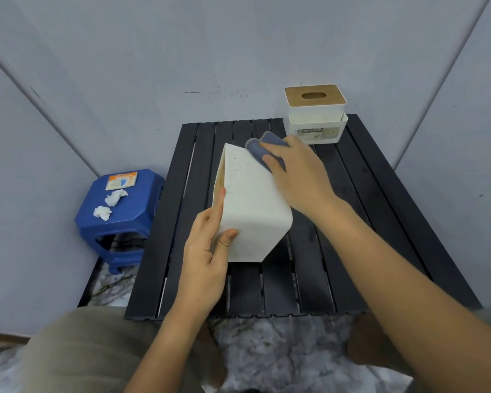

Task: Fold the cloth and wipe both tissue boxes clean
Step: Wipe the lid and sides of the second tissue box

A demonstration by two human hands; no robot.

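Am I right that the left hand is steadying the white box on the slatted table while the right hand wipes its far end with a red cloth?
Not quite: the cloth is blue-grey, not red, as the head view shows. The rest holds: the left hand steadies the white box on the slatted table while the right hand wipes its far end.

Matt white plastic box (253,205), speckled with dirt; soft blue cloth (262,148); wooden lid (315,95) upper right; matt black slatted table (352,222); glossy blue plastic stool (119,219); crumpled paper tissues (115,197).
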